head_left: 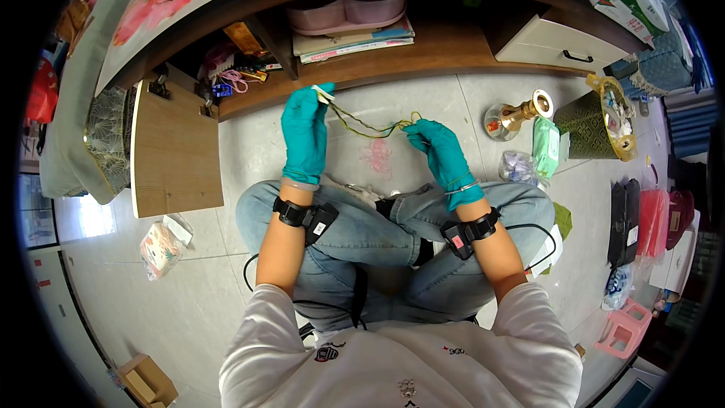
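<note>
In teal gloves, both hands hold a thin green-and-yellow cord [361, 132] that sags between them above the floor. My left hand [304, 136] is closed on one end, along with a small white piece [323, 95] at the fingertips. The other end is pinched by my right hand [440, 155], where a small loop of the cord sticks up past the fingers. On the floor below the cord lies a loose pink tangle [377, 158], thin and stringy.
Ahead stands a low cabinet with an open shelf [445, 49], an open wooden door [180, 151] at left and a drawer [559, 45]. To the right are a gold-and-glass vessel [517, 115], a green wipes pack [545, 146] and a filled waste bin [596, 125]. A plastic-wrapped packet [160, 249] lies left.
</note>
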The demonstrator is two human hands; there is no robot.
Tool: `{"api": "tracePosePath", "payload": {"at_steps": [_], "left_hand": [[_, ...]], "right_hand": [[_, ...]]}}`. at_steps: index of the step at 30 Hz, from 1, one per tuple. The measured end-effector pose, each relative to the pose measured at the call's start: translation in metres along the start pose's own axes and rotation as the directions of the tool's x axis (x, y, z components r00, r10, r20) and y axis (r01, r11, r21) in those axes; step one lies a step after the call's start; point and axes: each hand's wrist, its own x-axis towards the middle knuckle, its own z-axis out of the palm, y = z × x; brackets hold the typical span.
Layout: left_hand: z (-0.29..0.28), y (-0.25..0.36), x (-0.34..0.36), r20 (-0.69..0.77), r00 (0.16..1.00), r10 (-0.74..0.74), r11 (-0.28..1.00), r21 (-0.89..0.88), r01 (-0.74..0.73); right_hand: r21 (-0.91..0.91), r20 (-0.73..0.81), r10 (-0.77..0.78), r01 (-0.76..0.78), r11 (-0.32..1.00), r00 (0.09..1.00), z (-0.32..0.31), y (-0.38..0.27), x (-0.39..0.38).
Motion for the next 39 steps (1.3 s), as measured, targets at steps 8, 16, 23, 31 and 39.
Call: {"api": "tracePosePath", "payload": {"at_steps": [8, 16, 23, 31, 39], "left_hand": [[-0.025, 0.008, 0.013, -0.072, 0.996, 0.053, 0.992, -0.108, -0.060], [-0.019, 0.006, 0.011, -0.078, 0.995, 0.067, 0.997, -0.030, -0.069], [0.003, 0.005, -0.002, -0.061, 0.998, -0.024, 0.877, 0.478, 0.051], [0.018, -0.011, -0.015, 0.102, 0.983, -0.153, 0.904, 0.416, 0.098], [0.038, -0.016, -0.032, 0.179, 0.917, -0.357, 0.869, 0.423, 0.256]], "right_hand": [[-0.446, -0.112, -0.519, 0.423, 0.788, 0.848, -0.023, -0.082, -0.009], [-0.612, -0.203, -0.771, 0.536, 0.581, 0.604, -0.037, -0.145, -0.047], [-0.974, 0.215, -0.444, 0.158, -0.162, 0.870, -0.089, -0.099, -0.026], [-0.836, 0.261, -0.403, 0.414, 0.361, 0.877, 0.005, -0.078, -0.028], [-0.257, 0.315, 0.011, 0.075, 0.963, 0.949, 0.044, 0.007, -0.016]]}}
